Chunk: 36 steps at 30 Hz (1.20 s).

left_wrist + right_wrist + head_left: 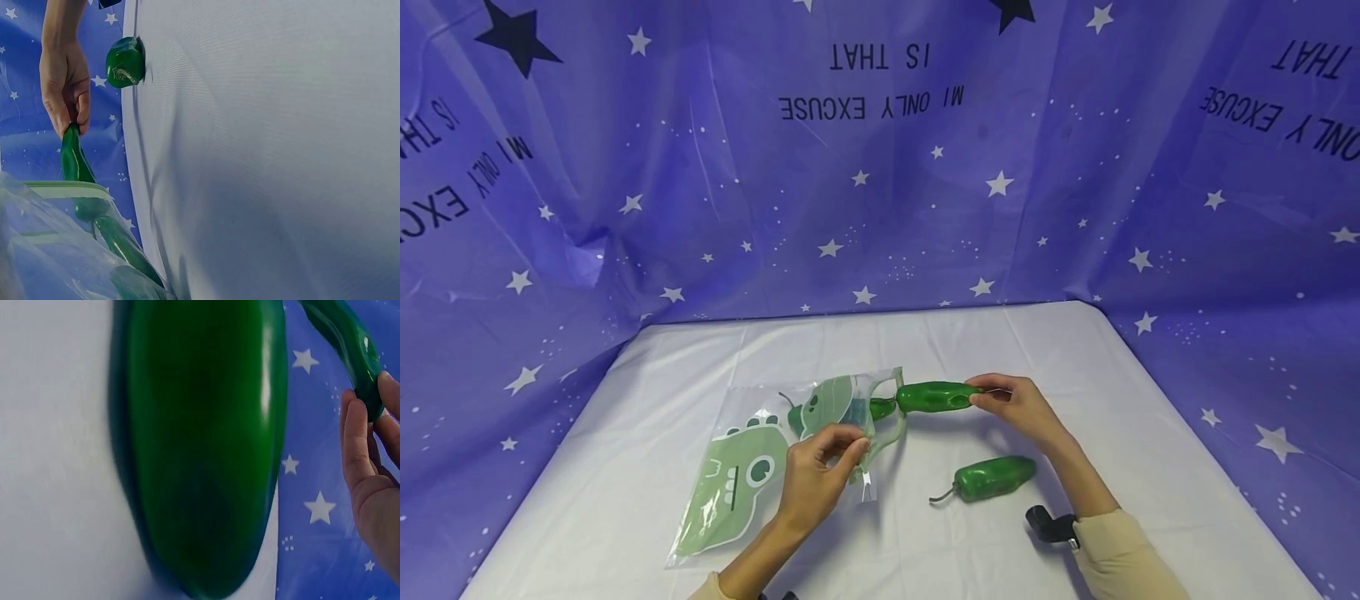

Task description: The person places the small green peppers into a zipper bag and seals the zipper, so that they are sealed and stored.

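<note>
My left hand [820, 477] pinches the near edge of a clear plastic zip bag [730, 500] printed with a green dinosaur. The bag lies slanted across the left-centre of the table, its mouth open to the right. My right hand [1021, 408] grips a glossy green chili pepper [936, 397] by its tip; the stem end points into the bag's mouth. Through the plastic shows another green pepper [125, 247] inside. A further green pepper [996, 479] lies on the table below my right hand, stem to the left; it looms large in the right wrist view [206, 444].
A white cloth [955, 542] covers the table. Purple-blue curtains [880, 192] with stars and lettering hang behind and at both sides. A black strap mount [1051, 527] sits at my right wrist, near the loose pepper.
</note>
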Tool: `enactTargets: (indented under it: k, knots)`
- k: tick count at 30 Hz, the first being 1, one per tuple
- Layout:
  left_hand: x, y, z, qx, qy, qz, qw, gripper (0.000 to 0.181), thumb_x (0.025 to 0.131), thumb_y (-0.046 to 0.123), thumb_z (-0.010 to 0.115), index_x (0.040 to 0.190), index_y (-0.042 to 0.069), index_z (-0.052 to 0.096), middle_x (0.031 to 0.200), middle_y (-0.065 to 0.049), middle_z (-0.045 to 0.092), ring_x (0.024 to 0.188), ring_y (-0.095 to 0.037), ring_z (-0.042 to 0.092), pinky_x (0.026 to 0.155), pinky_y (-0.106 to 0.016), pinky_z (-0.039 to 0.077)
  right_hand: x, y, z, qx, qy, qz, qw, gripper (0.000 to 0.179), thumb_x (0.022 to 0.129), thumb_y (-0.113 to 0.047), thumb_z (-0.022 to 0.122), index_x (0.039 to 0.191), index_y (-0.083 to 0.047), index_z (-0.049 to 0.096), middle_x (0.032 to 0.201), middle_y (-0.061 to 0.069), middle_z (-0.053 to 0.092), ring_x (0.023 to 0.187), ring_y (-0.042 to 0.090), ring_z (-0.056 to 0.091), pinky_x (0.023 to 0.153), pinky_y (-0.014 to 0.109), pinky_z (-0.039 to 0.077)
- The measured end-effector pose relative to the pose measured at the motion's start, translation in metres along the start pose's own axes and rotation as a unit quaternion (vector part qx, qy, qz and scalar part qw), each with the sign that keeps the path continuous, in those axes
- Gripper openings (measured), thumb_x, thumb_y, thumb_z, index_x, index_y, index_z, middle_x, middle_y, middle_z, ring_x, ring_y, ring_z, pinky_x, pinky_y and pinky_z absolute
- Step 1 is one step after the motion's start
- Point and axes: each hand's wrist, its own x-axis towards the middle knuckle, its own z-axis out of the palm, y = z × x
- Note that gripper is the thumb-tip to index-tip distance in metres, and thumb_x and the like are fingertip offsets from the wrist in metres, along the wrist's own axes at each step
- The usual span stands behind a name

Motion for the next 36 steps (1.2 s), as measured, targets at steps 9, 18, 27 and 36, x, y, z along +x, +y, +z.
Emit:
enactTargets:
  k: [9,18,27,36]
  knots:
    - [-0.001,-0.003,0.001,0.004,-0.001,0.005,1.0,0.018,0.074,-0.018,0.07,0.084,-0.004,0.064,0.072,-0.013,0.066,0.058,-0.023,0.064,0.054,-0.021,0.052,0.003,-0.004,0.02,-0.032,-0.033,-0.006,0.9989,0.028,0.08,-0.013,0.077,0.105,-0.003,0.069,0.087,0.007,0.069,0.077,0.017,0.065,0.068,0.026,0.053]
    - [-0.001,-0.004,0.0,-0.002,-0.005,0.004,1.0,0.018,0.075,-0.017,0.07,0.084,-0.003,0.064,0.072,-0.012,0.066,0.058,-0.022,0.064,0.056,-0.02,0.052,0.009,-0.006,0.04,-0.034,-0.051,-0.031,0.9976,0.03,0.076,-0.014,0.08,0.101,-0.002,0.07,0.084,0.005,0.069,0.073,0.015,0.065,0.066,0.024,0.054]
    - [-0.002,-0.005,0.001,0.005,-0.005,0.002,1.0,0.018,0.074,-0.018,0.07,0.083,-0.004,0.064,0.073,-0.013,0.066,0.059,-0.024,0.064,0.056,-0.021,0.053,0.009,-0.01,0.052,-0.045,-0.068,-0.039,0.9959,0.026,0.076,-0.011,0.08,0.1,-0.004,0.072,0.082,0.001,0.07,0.075,0.015,0.066,0.066,0.026,0.055]
    - [0.0,-0.007,0.002,0.007,-0.01,0.002,0.9999,0.018,0.073,-0.017,0.071,0.083,-0.003,0.064,0.071,-0.012,0.066,0.058,-0.022,0.064,0.055,-0.02,0.052,0.014,-0.016,0.067,-0.065,-0.077,-0.059,0.9932,0.024,0.076,-0.012,0.08,0.099,-0.006,0.073,0.083,-0.001,0.07,0.073,0.012,0.065,0.066,0.026,0.054]
